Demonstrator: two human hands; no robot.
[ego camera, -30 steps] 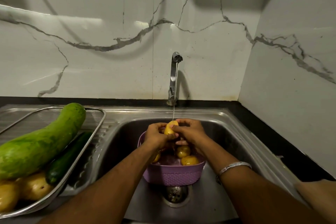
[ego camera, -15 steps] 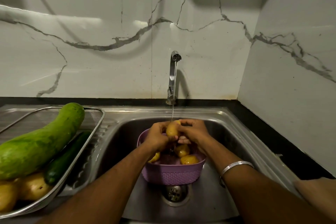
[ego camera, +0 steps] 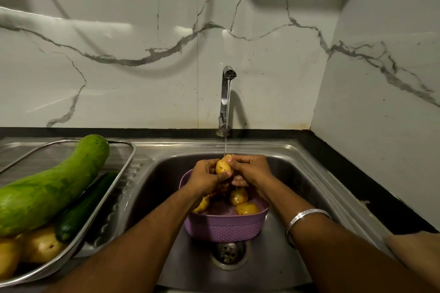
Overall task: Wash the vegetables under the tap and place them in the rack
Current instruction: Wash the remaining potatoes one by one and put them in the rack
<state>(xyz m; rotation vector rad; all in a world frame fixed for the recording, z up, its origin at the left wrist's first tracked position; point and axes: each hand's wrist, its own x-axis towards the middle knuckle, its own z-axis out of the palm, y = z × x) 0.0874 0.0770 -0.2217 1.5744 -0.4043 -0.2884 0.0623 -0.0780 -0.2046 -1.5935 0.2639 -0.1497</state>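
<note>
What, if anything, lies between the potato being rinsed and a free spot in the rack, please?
Nothing visible blocks the way from the potato leftward over the sink rim. The rack already holds a gourd, cucumber and potatoes; its far mesh looks free.

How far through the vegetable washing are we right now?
Done, it seems: a large green gourd, a dark cucumber and some potatoes already lie in the rack. In hand: the left hand and right hand both grip one potato under the tap stream. Left: at least three potatoes wait in the purple basket in the sink.
</note>
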